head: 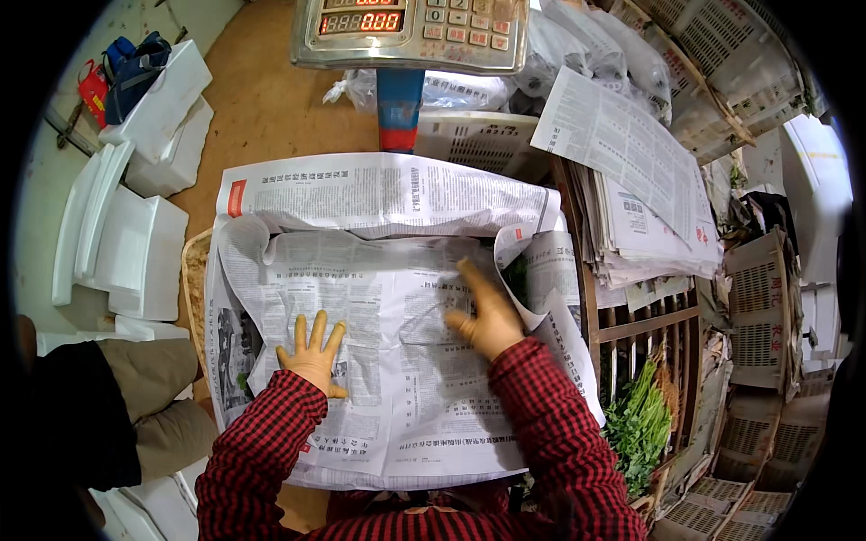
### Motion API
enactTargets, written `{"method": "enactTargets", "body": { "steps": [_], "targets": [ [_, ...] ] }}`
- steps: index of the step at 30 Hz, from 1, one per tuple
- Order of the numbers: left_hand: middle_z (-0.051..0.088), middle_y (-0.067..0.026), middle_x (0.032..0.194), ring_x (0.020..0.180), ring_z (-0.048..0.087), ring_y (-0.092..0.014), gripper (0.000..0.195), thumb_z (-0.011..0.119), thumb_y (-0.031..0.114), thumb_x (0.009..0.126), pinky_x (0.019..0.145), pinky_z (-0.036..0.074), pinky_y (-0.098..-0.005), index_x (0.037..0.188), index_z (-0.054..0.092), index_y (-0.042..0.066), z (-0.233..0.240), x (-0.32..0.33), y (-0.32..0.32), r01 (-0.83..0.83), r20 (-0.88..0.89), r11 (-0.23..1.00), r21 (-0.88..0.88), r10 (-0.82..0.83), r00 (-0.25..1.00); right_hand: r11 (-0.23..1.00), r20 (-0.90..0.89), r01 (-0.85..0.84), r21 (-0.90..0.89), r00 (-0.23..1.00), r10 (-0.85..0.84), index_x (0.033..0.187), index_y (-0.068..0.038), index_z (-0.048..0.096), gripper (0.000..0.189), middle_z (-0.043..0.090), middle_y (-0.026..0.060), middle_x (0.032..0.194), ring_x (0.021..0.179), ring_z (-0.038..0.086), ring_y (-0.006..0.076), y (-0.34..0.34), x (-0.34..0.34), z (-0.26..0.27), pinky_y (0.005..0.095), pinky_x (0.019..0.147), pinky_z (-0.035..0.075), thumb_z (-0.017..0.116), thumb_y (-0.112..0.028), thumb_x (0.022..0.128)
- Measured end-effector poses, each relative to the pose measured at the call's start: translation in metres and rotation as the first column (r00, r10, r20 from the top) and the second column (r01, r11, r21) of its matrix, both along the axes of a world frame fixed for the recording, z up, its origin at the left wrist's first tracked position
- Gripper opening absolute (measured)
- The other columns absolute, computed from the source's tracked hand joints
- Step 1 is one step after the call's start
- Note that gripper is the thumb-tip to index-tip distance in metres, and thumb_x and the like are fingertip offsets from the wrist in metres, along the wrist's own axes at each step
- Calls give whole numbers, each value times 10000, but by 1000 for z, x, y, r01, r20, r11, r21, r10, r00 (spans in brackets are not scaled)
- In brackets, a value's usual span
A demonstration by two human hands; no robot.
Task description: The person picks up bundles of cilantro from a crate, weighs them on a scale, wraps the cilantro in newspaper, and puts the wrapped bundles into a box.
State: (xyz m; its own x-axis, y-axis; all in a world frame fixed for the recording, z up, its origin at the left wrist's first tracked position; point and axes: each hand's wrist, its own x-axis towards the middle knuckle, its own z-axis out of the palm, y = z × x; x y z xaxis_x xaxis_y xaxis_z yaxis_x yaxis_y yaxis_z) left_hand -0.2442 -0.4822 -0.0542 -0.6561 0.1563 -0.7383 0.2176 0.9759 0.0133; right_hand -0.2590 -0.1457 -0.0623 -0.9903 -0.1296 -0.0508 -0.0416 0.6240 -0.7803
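Note:
Newspaper sheets [392,419] cover the top of a container in front of me and hang over its sides. My left hand [314,351] lies on the paper left of centre, fingers spread. Slightly blurred, my right hand [488,314] is over the right part of the same paper, thumb and fingers apart, holding nothing. A folded newspaper strip [392,193] lies along the far edge, and a curled flap [551,270] stands at the right. Dark green leaves show in a gap beside that flap. The container's contents are otherwise hidden.
Beyond the container stands a digital scale [409,34] on a blue post. A newspaper stack [649,223] rests on a slatted rack at the right, above leafy greens [636,426]. White foam boxes [139,257] and a person in khaki trousers [162,399] are at the left. Plastic crates [758,324] line the right.

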Motion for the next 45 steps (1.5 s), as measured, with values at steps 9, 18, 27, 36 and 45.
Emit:
{"method": "enactTargets", "body": {
  "steps": [9, 18, 27, 36, 45],
  "targets": [
    [-54, -50, 1728, 1578, -39, -396, 1350, 960, 516, 605, 1099, 281, -782, 1631, 99, 350, -6, 3, 4, -5, -40, 1000, 6, 5, 999, 629, 49, 651, -426, 710, -702, 1535, -62, 392, 618, 628, 173, 1357, 1131, 630, 232, 54, -42, -52, 366, 964, 522, 658, -85, 978],
    [-69, -73, 1727, 1579, -45, -398, 1371, 945, 542, 615, 1115, 256, -799, 1650, 75, 317, -9, 11, -2, 7, -47, 1000, 24, -6, 999, 830, 353, -493, 260, 849, 394, 1494, -106, 489, 653, 606, 168, 1416, 1266, 607, 337, -28, 107, 96, 423, 1066, 500, 733, -324, 929],
    [-55, -114, 1723, 1568, -40, -440, 1409, 951, 527, 585, 1117, 295, -771, 1656, 69, 277, 7, 15, -2, 39, -80, 999, 30, -36, 996, 872, 116, -141, 468, 989, 97, 1401, -66, 554, 627, 696, 156, 1184, 1065, 682, 350, -14, 192, 105, 450, 914, 545, 740, -353, 876],
    [104, -270, 1689, 1542, 111, -517, 1363, 933, 561, 568, 1259, 173, -592, 1645, 170, 218, -34, -5, -7, 197, -134, 980, 13, -193, 972, 936, -126, 331, 123, 940, -317, 1452, -78, 558, 579, 660, 216, 1319, 1199, 649, 370, 15, 265, 156, 418, 1013, 521, 744, -162, 910],
    [570, -249, 1430, 1350, 536, -383, 749, 818, 250, 810, 1128, 443, -437, 1448, 515, 2, 140, 65, 85, 391, -472, 623, 677, -41, 881, 244, -236, 952, -183, 198, -951, 1461, -57, 548, 430, 693, 125, 1269, 1078, 675, 184, 185, 418, 174, 313, 932, 545, 621, -128, 1043]
  ]
}}
